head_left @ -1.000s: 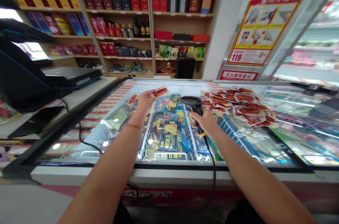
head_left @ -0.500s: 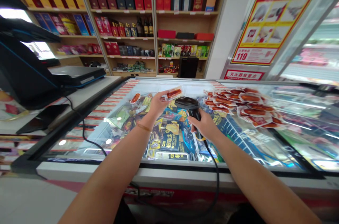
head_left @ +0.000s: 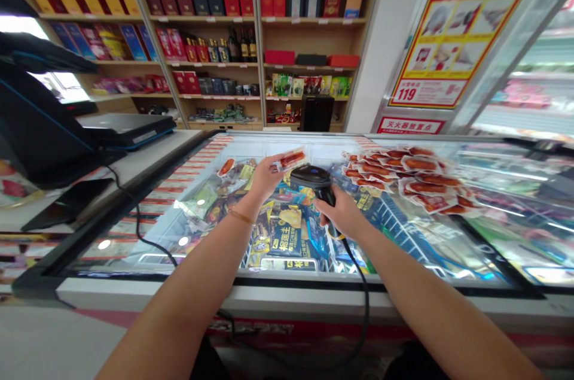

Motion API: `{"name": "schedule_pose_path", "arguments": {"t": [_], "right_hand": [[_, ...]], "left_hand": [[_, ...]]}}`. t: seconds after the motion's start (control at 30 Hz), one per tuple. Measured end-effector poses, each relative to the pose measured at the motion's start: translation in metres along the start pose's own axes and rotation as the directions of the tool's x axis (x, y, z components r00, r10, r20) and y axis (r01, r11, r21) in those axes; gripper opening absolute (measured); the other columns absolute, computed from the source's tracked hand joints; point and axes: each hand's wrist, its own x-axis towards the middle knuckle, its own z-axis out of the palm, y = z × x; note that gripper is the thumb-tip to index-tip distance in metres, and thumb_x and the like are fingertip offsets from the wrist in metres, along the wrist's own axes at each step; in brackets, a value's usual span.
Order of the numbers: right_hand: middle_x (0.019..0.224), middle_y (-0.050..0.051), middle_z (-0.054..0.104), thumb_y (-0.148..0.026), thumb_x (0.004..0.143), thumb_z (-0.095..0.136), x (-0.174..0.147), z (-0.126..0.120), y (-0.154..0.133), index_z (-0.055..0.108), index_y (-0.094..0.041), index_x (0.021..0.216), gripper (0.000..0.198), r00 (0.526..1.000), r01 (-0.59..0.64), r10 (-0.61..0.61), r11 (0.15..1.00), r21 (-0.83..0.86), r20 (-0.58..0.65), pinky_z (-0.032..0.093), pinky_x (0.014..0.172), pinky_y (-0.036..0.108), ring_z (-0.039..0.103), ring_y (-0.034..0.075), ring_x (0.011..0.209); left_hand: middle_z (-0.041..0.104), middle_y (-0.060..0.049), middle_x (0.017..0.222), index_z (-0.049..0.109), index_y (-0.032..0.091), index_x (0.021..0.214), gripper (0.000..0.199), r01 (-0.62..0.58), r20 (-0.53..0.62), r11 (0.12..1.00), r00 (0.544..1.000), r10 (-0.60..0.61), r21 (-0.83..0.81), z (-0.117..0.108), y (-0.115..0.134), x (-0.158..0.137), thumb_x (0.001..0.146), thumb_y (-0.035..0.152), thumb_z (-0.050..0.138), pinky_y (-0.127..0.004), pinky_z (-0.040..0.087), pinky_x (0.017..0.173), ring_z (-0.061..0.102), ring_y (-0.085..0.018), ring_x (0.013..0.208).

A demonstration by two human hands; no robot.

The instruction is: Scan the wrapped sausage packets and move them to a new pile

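My left hand [head_left: 265, 176] is closed on a clear packet of sausage [head_left: 292, 159], held above the glass top of the chest freezer [head_left: 155, 291]. Close to its right, my right hand [head_left: 337, 207] grips the handle of a black barcode scanner [head_left: 311, 175], whose head points toward the packet. A cable [head_left: 364, 284] hangs from the scanner's handle down past the freezer's front edge. On the glass to the right lies a pile of packed sausages [head_left: 408, 173]. One single sausage packet [head_left: 228, 167] lies left of my left hand.
Bagged frozen goods [head_left: 287, 230] show through the freezer glass. At the left stand a flat black scale [head_left: 130, 127] and a dark screen device [head_left: 31, 122] on a counter. Shelves of boxes and bottles [head_left: 201, 51] line the back, beside a red fire-safety poster [head_left: 466, 33].
The whole view shifts slightly, so everything sits a little further left. Both hands keep their holds, and the scanner head has come slightly closer to the sausage packet.
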Motion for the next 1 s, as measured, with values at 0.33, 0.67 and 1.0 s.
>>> {"name": "schedule_pose_path", "arguments": {"t": [0.33,0.67,1.0], "right_hand": [[0.054,-0.007,0.056,-0.034,0.078,0.061,0.007,-0.002,0.007,0.049,-0.022,0.084,0.018,0.999,-0.030,0.032,0.996,0.079,-0.030,0.044,0.043,0.023,0.059,0.013,0.040],[0.061,-0.005,0.060,-0.032,0.076,0.064,0.005,-0.083,0.006,0.050,-0.021,0.088,0.022,0.966,-0.065,0.097,0.988,0.138,-0.238,0.046,0.039,0.022,0.058,0.012,0.039],[0.056,-0.004,0.059,-0.036,0.065,0.073,-0.035,-0.211,0.036,0.050,-0.020,0.083,0.032,0.777,-0.036,0.187,0.966,0.254,-0.600,0.043,0.034,0.023,0.054,0.012,0.037]], "left_hand": [[0.069,-0.012,0.117,0.067,0.014,0.119,0.058,0.050,0.010,0.996,0.999,-0.050,-0.076,0.005,-0.005,-0.003,0.061,0.016,0.072,-0.034,0.057,0.085,0.070,-0.020,0.092],[0.075,-0.009,0.096,0.068,0.014,0.116,0.060,0.111,0.080,0.977,0.992,-0.098,-0.184,0.060,0.036,0.012,0.057,0.017,0.078,-0.029,0.056,0.071,0.071,-0.020,0.081],[0.073,-0.010,0.108,0.069,0.013,0.118,0.054,-0.001,0.267,0.982,0.962,0.052,-0.187,0.206,0.083,0.016,0.064,0.003,0.065,-0.028,0.057,0.074,0.069,-0.017,0.083]]}}
